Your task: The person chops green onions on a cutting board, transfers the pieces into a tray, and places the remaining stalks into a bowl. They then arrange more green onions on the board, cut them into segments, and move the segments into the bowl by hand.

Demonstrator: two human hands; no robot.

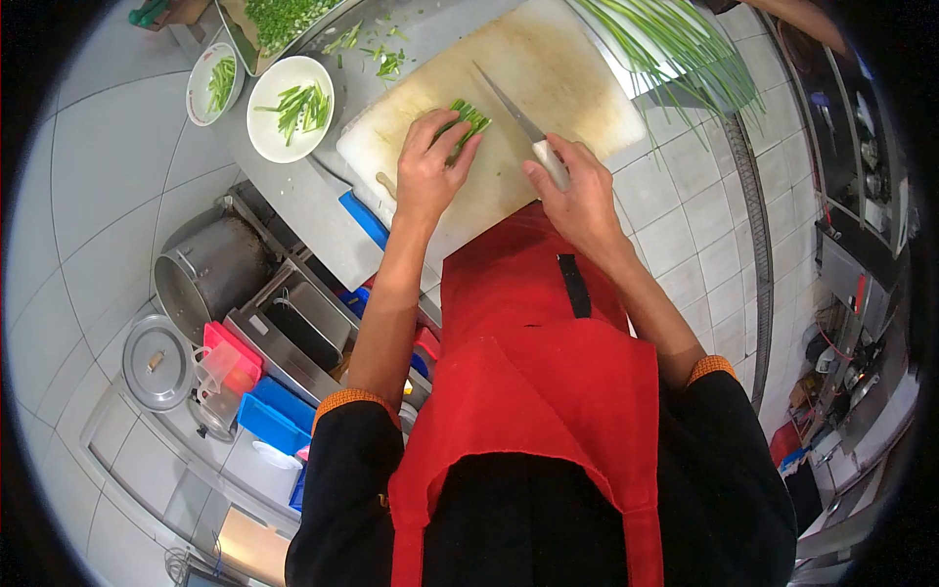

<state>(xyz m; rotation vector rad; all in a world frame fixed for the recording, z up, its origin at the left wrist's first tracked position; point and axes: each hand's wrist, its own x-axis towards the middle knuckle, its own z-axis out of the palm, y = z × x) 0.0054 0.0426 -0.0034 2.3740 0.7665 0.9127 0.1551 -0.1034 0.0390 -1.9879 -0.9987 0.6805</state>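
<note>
My left hand (430,161) is closed around a short bundle of cut green onions (471,122) on the cutting board (543,54). In my right hand (579,196) is a knife (515,112), gripped by its pale handle. Its blade points up and to the left, a little apart from the bundle. A white bowl (274,132) with cut green pieces stands left of the board, and a smaller bowl (199,96) of similar pieces is beside it. Long green onions (675,49) lie past the board's right end.
A tray of finely chopped greens (284,22) stands at the top left. Loose green bits (389,64) lie on the metal counter behind the board. A blue-handled tool (364,220) rests at the counter's front edge. Below left are a large pot (210,274) and blue containers (274,419).
</note>
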